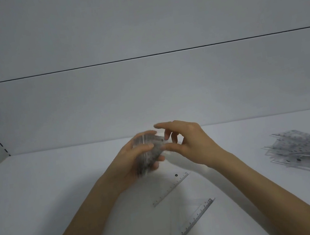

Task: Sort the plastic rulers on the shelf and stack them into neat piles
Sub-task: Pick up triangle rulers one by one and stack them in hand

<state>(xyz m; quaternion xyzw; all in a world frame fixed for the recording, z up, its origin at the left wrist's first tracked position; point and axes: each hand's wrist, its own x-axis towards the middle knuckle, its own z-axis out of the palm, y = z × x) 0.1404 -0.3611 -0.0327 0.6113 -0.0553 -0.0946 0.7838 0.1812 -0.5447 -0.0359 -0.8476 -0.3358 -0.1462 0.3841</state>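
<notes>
1. While the left hand (pixel 134 161) curls its fingers round a blurred bundle of clear rulers (pixel 151 152), held just above the shelf (pixel 40 196) near its middle, that bundle looks gathered but not yet set down as a pile.
2. Nearer the camera, an upper set square (pixel 171 189) and a lower set square (pixel 193 223) lie flat and apart on the shelf. I judge both to be still unsorted.
3. At the bundle's right end is the right hand (pixel 190 142), fingers loosely spread and gripping nothing. Its thumb tip seems to touch that end, though blur leaves doubt.
4. Far right, a fanned heap of rulers (pixel 307 148) lies askew on the shelf. It needs squaring up, so much of the work probably remains.
</notes>
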